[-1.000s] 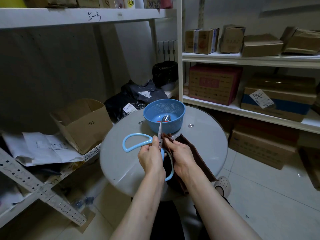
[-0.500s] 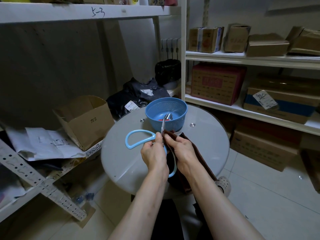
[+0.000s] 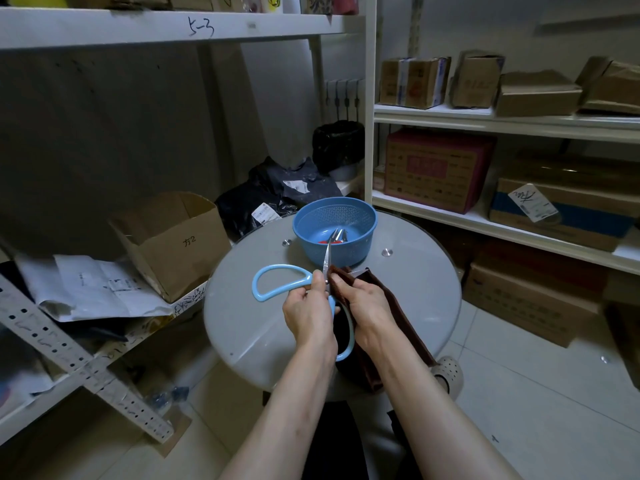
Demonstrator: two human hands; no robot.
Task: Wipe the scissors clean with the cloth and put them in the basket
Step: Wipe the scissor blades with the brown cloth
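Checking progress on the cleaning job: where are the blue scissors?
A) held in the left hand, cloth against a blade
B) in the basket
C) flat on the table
A: the left hand grips the scissors near the pivot while the right hand holds the cloth to a blade, outside the basket.

light-blue scissors [image 3: 277,282] handles, brown cloth [image 3: 381,303], blue perforated basket [image 3: 346,216]

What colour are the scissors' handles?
Light blue, clearest on the scissors in the head view.
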